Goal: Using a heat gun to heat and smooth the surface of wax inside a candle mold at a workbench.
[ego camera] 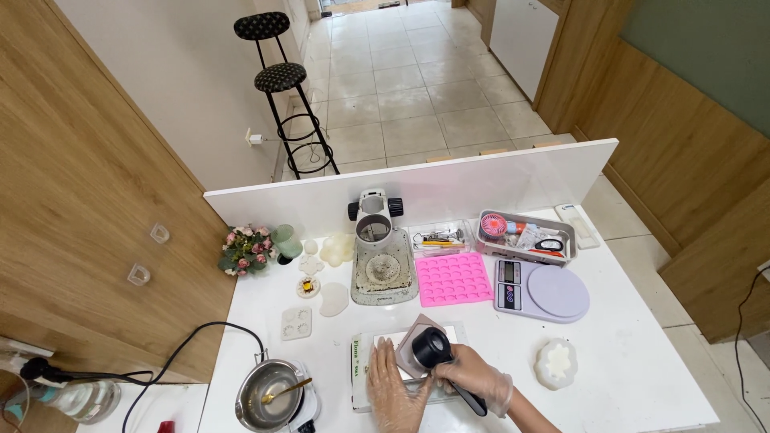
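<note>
White bench, near edge: right hand, in a clear glove, is gripping a black measuring cup by its long black handle, fingers closed around the handle. The cup's round mouth is tilting up and toward the far side; its long axis is running from the cup head at upper left down along the handle to lower right, the handle end pointing toward the near bench edge. The cup is hovering over or resting on a brown square piece, turned diamond-wise; which of the two cannot be told. That piece is lying on a flat white slab at the near middle of the bench. Left hand, also gloved, is lying open and flat, fingers spread, pressing on the slab just left of the cup. Beyond the slab: a pink silicone mould, a digital scale with a round lilac plate, a grey tray of small tools, and a stereo microscope on a speckled base. Left of the hands, a steel pot with a spoon is sitting near the front left corner. A white flower-shaped casting is lying to the right, well apart, with open bench around it toward the right and near edges. A white upright panel is closing off the far edge.
</note>
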